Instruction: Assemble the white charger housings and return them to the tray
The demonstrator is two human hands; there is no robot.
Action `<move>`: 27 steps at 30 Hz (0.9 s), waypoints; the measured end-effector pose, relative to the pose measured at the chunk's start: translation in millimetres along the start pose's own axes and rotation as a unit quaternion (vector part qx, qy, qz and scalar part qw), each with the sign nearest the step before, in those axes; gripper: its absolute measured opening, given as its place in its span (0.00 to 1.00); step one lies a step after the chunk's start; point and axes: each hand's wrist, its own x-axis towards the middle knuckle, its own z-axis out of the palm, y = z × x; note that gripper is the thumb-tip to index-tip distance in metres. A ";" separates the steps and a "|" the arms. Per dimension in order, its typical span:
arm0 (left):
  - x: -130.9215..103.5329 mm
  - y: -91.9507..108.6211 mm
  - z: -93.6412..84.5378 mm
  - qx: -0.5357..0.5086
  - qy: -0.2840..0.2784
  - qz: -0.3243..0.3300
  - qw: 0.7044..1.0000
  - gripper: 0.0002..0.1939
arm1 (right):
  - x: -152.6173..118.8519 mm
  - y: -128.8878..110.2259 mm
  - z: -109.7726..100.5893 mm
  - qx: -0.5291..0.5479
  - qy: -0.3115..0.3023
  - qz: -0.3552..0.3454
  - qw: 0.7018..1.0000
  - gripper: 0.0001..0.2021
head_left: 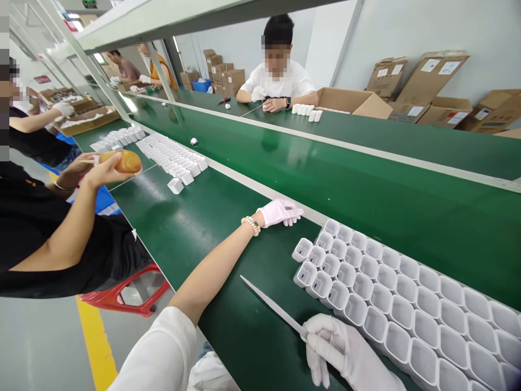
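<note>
My right hand (pixel 331 347), in a white glove, pinches the end of a long, thin, pale tapered stick (pixel 272 305). Its narrow tip points away to the upper left, above the green tabletop. Just right of this hand stand rows of white, open-topped plastic cups (pixel 374 269), packed side by side. My left hand (pixel 280 212), also gloved, reaches out to the pale rail at the edge of the green belt. Its fingers are loosely bent and slightly apart, with nothing visible in them. The nearest cup to it is a single one (pixel 302 249) at the end of the rows.
A sunken green belt (pixel 268 144) runs behind the table. At left, a co-worker's hand (pixel 112 167) holds an amber-brown rounded object (pixel 129 162) near more white cups (pixel 175 157). Another person (pixel 280 70) works opposite. Cardboard boxes (pixel 431 81) stand behind. An overhead beam crosses the top.
</note>
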 end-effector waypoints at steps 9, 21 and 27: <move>0.9 -1.3 0.2 0.004 0.002 -0.001 1.000 0.18 | -0.2 -1.7 -1.2 0.015 -0.004 0.005 1.000 0.24; 0.5 -0.6 0.5 0.008 0.005 0.000 1.000 0.17 | -0.9 -3.2 0.2 0.022 -0.003 0.000 1.000 0.23; 1.6 -1.6 -0.1 0.010 0.006 -0.003 1.000 0.16 | -1.8 -4.6 0.2 0.019 0.008 -0.004 1.000 0.23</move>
